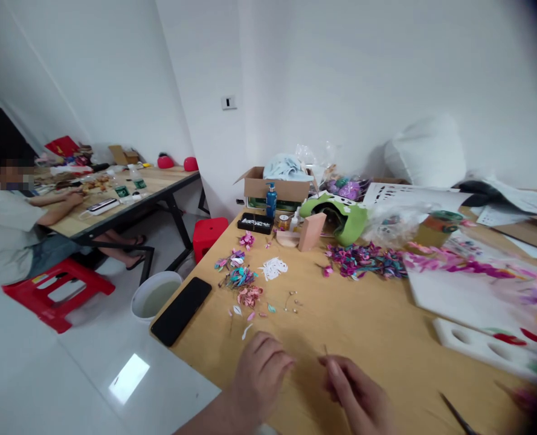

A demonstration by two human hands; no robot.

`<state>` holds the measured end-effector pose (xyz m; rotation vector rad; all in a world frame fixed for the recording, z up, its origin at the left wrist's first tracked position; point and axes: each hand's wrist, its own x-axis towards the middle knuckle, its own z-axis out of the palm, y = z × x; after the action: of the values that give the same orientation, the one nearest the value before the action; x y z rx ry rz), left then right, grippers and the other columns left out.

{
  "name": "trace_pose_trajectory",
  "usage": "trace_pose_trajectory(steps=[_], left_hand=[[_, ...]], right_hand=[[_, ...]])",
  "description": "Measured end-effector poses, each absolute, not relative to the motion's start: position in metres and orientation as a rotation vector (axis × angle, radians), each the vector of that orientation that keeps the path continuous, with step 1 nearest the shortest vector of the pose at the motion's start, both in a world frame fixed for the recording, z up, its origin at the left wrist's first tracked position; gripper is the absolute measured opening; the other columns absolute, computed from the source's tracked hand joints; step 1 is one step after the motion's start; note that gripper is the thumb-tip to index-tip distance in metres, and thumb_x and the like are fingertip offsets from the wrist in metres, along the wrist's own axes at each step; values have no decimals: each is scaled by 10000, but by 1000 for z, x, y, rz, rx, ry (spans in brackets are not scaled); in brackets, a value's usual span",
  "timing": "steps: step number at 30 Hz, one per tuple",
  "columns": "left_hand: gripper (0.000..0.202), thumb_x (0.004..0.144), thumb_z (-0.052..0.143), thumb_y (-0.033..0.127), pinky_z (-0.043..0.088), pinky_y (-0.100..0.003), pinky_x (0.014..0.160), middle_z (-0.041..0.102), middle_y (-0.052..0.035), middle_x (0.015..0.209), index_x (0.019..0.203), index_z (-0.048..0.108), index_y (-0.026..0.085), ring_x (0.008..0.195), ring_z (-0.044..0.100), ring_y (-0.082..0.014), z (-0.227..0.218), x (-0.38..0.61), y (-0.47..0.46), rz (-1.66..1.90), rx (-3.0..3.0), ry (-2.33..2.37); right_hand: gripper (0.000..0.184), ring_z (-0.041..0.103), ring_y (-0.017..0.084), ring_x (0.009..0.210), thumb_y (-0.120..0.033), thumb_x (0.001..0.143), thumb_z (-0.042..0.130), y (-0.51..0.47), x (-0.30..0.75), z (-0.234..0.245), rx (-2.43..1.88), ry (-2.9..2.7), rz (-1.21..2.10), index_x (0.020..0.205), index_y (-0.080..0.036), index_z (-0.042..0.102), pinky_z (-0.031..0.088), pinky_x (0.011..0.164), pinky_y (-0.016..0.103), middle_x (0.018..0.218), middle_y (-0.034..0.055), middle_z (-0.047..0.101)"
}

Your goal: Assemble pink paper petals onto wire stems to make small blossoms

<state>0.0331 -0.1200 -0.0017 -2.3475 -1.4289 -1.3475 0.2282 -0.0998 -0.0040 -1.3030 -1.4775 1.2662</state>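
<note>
My left hand (261, 374) hovers over the near part of the table with its fingers curled together, and whatever they may hold is hidden. A short gap to the right, my right hand (354, 393) pinches a thin stem (325, 349) between thumb and forefinger. Just beyond my hands lie loose petals (250, 316) in pink, white and green, along with a few budded wire stems (292, 302). Small heaps follow: coral pink petals (250, 295), turquoise petals (241, 277) and white cut pieces (274, 269).
A black phone (182, 311) lies at the left table edge, above a white bucket (156, 295). Purple flower pieces (363, 261), a wooden block (312, 232) and a blue bottle (271, 201) stand farther back. At right are a white palette (490, 348) and a dark pointed tool (457, 414). Another person sits at the left table.
</note>
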Motion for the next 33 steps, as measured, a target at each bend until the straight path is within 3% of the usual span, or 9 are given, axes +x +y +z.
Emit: trace_pose_trajectory(steps=[3, 7, 13, 21, 24, 28, 33], left_hand=[[178, 896, 442, 134, 495, -311, 704, 614, -50, 776, 849, 612, 164, 763, 558, -156, 11, 45, -96, -1227, -2402, -1304], [131, 869, 490, 119, 495, -307, 769, 627, -44, 833, 826, 608, 159, 863, 550, -167, 28, 47, -61, -1214, -2456, -1253], [140, 889, 491, 225, 490, -355, 823, 605, -79, 964, 915, 622, 182, 953, 527, -189, 29, 44, -23, -1377, -2476, -1488], [273, 815, 618, 299, 472, -332, 857, 633, -78, 1013, 1066, 607, 193, 977, 563, -194, 6, 46, -16, -1663, -2609, -1919], [226, 806, 616, 299, 484, -304, 782, 673, -67, 893, 987, 645, 166, 848, 607, -173, -1, 47, -10, -2016, -2626, -2187], [260, 668, 737, 305, 475, -266, 687, 678, -51, 762, 835, 665, 120, 719, 609, -152, -13, 53, -4, -2487, -2621, -2444], [128, 678, 694, 215, 468, -282, 715, 707, -54, 767, 768, 708, 125, 734, 617, -163, -12, 54, -5, -2396, -2631, -2581]], right_hand=[[474, 443, 112, 462, -625, 739, 581, -67, 196, 18, -1104, -1208, 1785, 666, -158, 602, 326, 435, 228, 526, 4, 519], [417, 351, 49, 407, -510, 617, 766, -26, 181, 28, -954, -988, 1966, 620, -149, 558, 252, 402, 176, 475, -53, 443], [372, 445, 74, 468, -463, 613, 791, 5, 185, 11, -904, -854, 1890, 707, -147, 618, 331, 436, 178, 548, -16, 532], [322, 411, 80, 498, -453, 663, 758, 8, 190, -24, -1049, -900, 1677, 744, -160, 652, 315, 449, 178, 587, -20, 506], [308, 480, 128, 603, -457, 682, 738, 6, 190, -23, -1085, -987, 1518, 757, -168, 663, 402, 560, 216, 658, 13, 569], [265, 528, 173, 700, -440, 717, 710, 3, 187, -19, -1075, -1037, 1433, 740, -182, 655, 432, 645, 255, 716, 31, 599], [276, 478, 147, 625, -439, 701, 723, 3, 187, -17, -1069, -999, 1458, 685, -174, 648, 403, 579, 240, 636, 11, 544]])
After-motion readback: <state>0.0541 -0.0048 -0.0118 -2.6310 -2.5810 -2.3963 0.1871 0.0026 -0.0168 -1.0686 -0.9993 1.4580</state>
